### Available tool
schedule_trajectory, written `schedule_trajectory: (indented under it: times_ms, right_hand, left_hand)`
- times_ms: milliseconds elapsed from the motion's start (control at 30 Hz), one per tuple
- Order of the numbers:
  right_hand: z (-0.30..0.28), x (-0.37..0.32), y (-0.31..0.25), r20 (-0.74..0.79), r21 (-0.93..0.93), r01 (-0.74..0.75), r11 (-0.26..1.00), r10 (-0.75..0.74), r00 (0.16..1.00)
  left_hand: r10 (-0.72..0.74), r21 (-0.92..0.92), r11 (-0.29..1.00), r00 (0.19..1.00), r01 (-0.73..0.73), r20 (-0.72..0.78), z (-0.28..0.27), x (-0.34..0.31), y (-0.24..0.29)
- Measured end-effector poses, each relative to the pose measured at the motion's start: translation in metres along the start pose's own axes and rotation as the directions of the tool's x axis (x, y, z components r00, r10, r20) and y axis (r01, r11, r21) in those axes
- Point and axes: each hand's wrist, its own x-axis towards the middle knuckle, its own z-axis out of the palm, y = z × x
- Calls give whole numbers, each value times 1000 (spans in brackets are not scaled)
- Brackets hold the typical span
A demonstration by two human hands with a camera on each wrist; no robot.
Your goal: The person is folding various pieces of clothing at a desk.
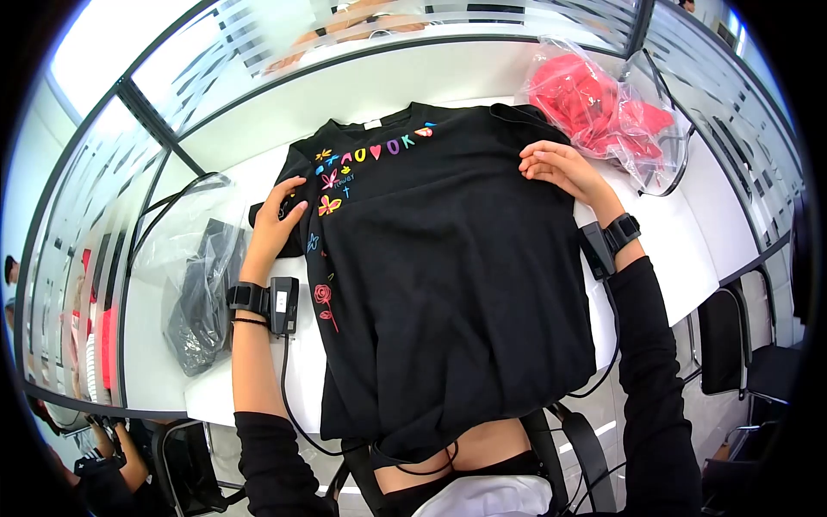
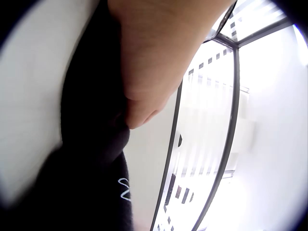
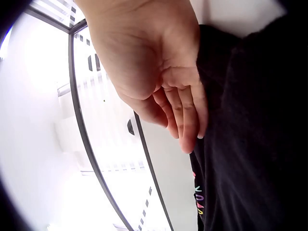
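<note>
A black T-shirt (image 1: 457, 258) with colourful printed letters, flowers and butterflies lies spread on the white table (image 1: 693, 250), its collar at the far side. Its lower end hangs over the near edge above the person's lap. The left hand (image 1: 277, 220) rests at the shirt's left side by the sleeve, thumb and fingers apart. In the left wrist view its fingertips (image 2: 139, 115) touch the black cloth. On the other side, the right hand (image 1: 564, 168) lies along the right sleeve with fingers loosely extended. The right wrist view shows these fingers (image 3: 187, 120) beside the fabric, palm visible.
A clear bag with red cloth (image 1: 586, 99) lies at the back right. Another clear bag with dark contents (image 1: 207, 293) lies at the left. Framed glass partitions (image 1: 164, 138) enclose the table. Cables (image 1: 289, 388) run from both wrist cameras. Chairs (image 1: 732, 345) stand at the right.
</note>
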Motion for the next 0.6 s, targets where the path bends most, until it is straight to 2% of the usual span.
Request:
schedule_trajectory:
  times_ms: [600]
  right_hand:
    - [2,0,-2,-9,-10,-7,1000,6,1000]
  left_hand:
    - [25,17,1000,999,-24,-37,1,0,2]
